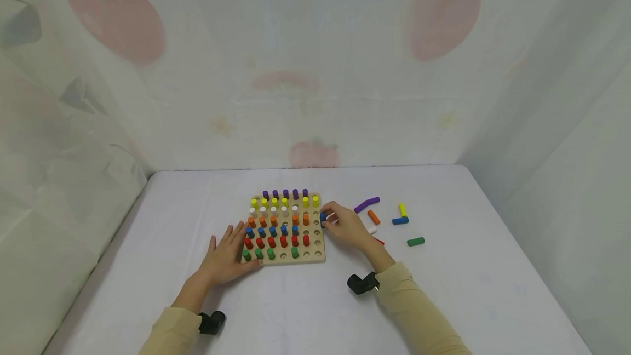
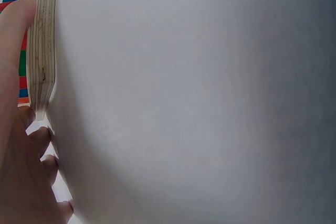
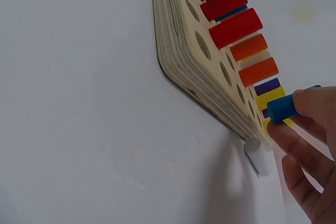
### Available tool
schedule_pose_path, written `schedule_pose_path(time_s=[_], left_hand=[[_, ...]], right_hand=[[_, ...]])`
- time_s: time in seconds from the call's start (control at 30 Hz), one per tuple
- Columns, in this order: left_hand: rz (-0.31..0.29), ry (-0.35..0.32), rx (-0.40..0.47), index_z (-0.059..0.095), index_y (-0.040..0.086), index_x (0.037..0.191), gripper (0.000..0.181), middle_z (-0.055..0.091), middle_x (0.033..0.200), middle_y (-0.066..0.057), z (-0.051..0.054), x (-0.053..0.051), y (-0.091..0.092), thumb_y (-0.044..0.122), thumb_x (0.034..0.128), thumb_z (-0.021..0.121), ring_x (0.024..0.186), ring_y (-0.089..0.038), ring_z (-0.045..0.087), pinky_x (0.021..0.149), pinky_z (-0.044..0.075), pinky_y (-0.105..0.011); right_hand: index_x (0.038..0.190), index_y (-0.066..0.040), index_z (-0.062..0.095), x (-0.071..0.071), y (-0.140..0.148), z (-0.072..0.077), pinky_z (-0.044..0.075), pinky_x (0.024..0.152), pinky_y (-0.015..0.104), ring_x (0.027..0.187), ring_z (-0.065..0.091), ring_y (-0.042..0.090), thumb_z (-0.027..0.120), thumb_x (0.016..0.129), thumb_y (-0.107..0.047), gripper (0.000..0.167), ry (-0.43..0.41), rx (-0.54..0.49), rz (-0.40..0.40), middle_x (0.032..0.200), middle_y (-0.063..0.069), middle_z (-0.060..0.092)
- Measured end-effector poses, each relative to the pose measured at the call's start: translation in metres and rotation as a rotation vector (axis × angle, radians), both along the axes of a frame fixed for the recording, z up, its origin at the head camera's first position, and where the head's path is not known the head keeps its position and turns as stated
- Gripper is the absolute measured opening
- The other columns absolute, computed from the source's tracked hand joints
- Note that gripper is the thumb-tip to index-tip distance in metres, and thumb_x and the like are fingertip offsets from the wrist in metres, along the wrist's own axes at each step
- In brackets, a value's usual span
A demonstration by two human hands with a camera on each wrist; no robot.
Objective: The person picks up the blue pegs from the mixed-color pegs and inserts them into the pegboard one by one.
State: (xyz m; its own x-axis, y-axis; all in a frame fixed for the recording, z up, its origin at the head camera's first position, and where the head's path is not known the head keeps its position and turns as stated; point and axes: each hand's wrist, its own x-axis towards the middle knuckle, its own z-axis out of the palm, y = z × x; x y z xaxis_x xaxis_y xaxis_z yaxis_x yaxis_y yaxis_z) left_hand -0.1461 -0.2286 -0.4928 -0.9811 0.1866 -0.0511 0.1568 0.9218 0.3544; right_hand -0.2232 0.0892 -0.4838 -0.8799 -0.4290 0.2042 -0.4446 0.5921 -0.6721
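Observation:
A wooden pegboard (image 1: 319, 255) lies on the table with rows of purple, yellow, white, orange, blue, red and green pegs standing in its holes. Several holes have no peg, mostly toward the right side. Beside the board's left edge rests my left hand (image 1: 224, 259), fingers extended and thumb touching the front edge (image 2: 44, 40). My right hand (image 1: 347, 227) pinches a blue peg (image 3: 282, 108) between thumb and fingers at the board's right edge. In the right wrist view, the blue peg is tilted and apart from the holes, and a white peg (image 3: 257, 157) shows beyond the board's side.
Loose pegs lie right of the board: purple ones (image 1: 367, 204), an orange (image 1: 373, 217), a yellow (image 1: 402, 210), a blue (image 1: 400, 221) and a green (image 1: 416, 241). A red peg (image 1: 378, 240) is partly hidden by my right hand. Pale curtains surround the table.

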Motion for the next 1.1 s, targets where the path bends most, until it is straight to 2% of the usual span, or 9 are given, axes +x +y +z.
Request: schedule_pose_path(time_s=[0.4,0.73,1.1], left_hand=[[-0.003,0.004,-0.001,0.020,0.009,0.147,0.107,0.021,0.152,-0.014,-0.002,-0.001,0.000,0.070,0.0695,0.060,0.138,-0.040,0.016,0.104,0.004,-0.069],[0.000,0.000,0.006,0.020,0.009,0.147,0.106,0.021,0.152,-0.014,-0.002,-0.001,0.001,0.069,0.0695,0.061,0.138,-0.039,0.015,0.104,0.003,-0.068],[-0.003,-0.006,0.006,0.019,0.010,0.148,0.107,0.020,0.152,-0.013,-0.003,-0.002,0.000,0.070,0.0697,0.060,0.139,-0.039,0.014,0.104,0.002,-0.068]], right_hand=[[0.108,-0.016,0.055,0.005,-0.016,-0.002,0.051,0.076,0.019,0.089,0.061,0.009,0.062,0.088,-0.013,0.021,-0.056,-0.008,0.023,0.103,-0.001,0.063],[0.106,-0.014,0.057,0.007,-0.027,-0.004,0.050,0.074,0.018,0.086,0.058,0.006,0.062,0.087,-0.015,0.020,-0.057,-0.004,0.033,0.098,-0.005,0.063],[0.107,-0.014,0.057,0.010,-0.030,-0.003,0.050,0.074,0.018,0.086,0.060,0.007,0.062,0.088,-0.014,0.019,-0.059,0.022,0.053,0.097,-0.001,0.064]])
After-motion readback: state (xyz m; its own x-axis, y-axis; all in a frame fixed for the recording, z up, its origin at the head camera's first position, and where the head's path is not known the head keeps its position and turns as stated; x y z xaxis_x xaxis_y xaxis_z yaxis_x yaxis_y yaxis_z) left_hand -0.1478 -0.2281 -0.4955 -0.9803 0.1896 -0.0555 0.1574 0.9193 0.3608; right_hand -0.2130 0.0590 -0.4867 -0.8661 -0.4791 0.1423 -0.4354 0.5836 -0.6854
